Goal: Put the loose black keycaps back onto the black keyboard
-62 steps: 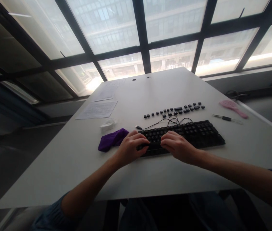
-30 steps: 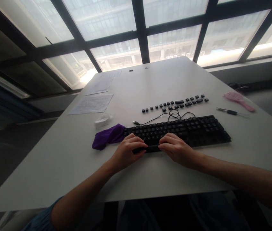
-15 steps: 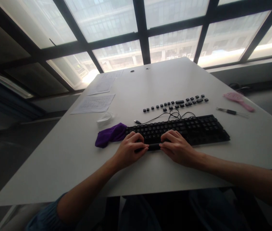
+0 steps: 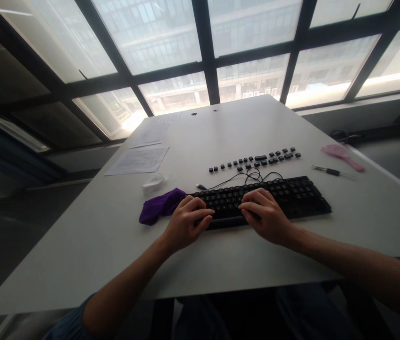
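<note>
A black keyboard (image 4: 230, 198) lies on the white table, its front edge towards me. My left hand (image 4: 187, 221) rests at the keyboard's left front part, fingers apart and curved over the keys, the thumb near the front edge. Over the middle of the keyboard is my right hand (image 4: 265, 216), also with its fingers apart and nothing seen between them. A purple cloth (image 4: 161, 206) touches the left end of the keyboard. Loose black keycaps (image 4: 261, 157) stand in two rows behind it, past the coiled cable (image 4: 221, 181).
A white crumpled item (image 4: 154, 184) and paper sheets (image 4: 138, 160) lie at the left. To the right are a keycap puller (image 4: 333, 172) with wire ends and a pink brush-shaped object (image 4: 343, 156). The table's near edge (image 4: 235, 290) runs before me.
Both hands have loosened from their pinch at the keyboard's front edge, and the right one has lifted slightly onto the keys. The camera view has tilted up a little.
</note>
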A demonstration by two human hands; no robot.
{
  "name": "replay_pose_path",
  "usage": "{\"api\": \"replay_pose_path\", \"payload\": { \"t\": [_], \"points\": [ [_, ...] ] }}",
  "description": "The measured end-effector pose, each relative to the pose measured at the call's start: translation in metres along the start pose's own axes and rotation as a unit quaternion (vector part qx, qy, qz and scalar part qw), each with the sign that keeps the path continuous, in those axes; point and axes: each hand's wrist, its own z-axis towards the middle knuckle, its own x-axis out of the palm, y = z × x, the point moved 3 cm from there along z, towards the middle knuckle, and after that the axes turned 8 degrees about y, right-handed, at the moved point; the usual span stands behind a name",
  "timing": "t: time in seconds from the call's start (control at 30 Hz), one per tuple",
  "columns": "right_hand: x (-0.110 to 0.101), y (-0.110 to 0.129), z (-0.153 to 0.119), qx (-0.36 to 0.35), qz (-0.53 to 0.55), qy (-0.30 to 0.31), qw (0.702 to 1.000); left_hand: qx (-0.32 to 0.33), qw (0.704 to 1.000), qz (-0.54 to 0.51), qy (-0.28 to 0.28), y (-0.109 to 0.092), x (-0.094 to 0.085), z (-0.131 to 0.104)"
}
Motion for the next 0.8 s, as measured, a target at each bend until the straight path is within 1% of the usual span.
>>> {"api": "replay_pose_path", "payload": {
  "t": [0.1,0.17,0.27,0.37,0.4,0.47,0.53,0.6,0.67,0.73,0.8],
  "points": [
    [-0.011,-0.007,0.006,0.033,-0.005,-0.004,0.999,-0.017,1.000,-0.002,-0.018,0.011,-0.014,0.008],
    [-0.019,-0.015,0.013,0.052,-0.017,0.010,0.998,-0.043,0.999,-0.002,-0.028,0.026,-0.024,0.021],
    [-0.028,-0.033,0.032,0.080,-0.046,0.033,0.995,-0.110,0.994,-0.014,-0.015,0.061,-0.032,0.054],
    [-0.027,-0.057,0.063,0.118,-0.076,0.071,0.988,-0.190,0.980,-0.059,0.028,0.102,-0.024,0.093],
    [-0.022,-0.065,0.075,0.132,-0.086,0.092,0.983,-0.201,0.977,-0.065,0.032,0.112,-0.019,0.105],
    [-0.007,-0.077,0.102,0.147,-0.111,0.156,0.970,-0.215,0.973,-0.075,0.035,0.128,-0.007,0.124],
    [0.011,-0.085,0.128,0.138,-0.118,0.183,0.966,-0.226,0.969,-0.088,0.039,0.137,0.003,0.136],
    [0.031,-0.090,0.149,0.130,-0.119,0.205,0.963,-0.236,0.965,-0.103,0.047,0.141,0.010,0.140],
    [0.049,-0.093,0.164,0.125,-0.119,0.224,0.959,-0.243,0.962,-0.115,0.053,0.142,0.014,0.139],
    [0.063,-0.095,0.173,0.123,-0.119,0.239,0.956,-0.247,0.959,-0.123,0.059,0.144,0.017,0.136],
    [0.073,-0.096,0.177,0.123,-0.118,0.249,0.953,-0.247,0.959,-0.127,0.062,0.146,0.019,0.134]
  ]
}}
